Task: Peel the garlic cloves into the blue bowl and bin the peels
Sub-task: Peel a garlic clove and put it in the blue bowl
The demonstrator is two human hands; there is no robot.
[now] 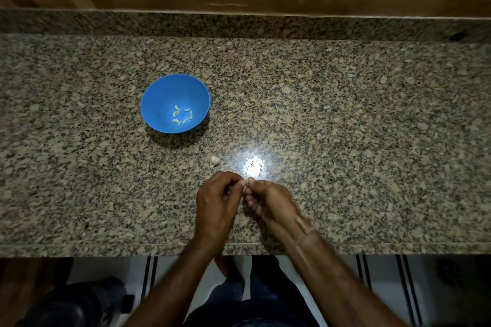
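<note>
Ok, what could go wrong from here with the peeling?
1. The left hand and right hand pinch a small pale piece, likely a clove, near the front edge of the counter; a slip could send it to the floor.
2. Peel scraps would be hard to spot on that speckled surface and may be left behind.
3. The blue bowl sits away to the left; a tossed clove could miss it.

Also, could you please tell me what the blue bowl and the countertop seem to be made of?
The blue bowl looks like plastic. Its colour is even and saturated, the rim is thin, and the sheen is soft rather than glassy. The countertop looks like polished granite, or possibly a granite-look stone. It has a speckled beige, grey and black grain, and a bright glare spot mirrors a light.
</note>
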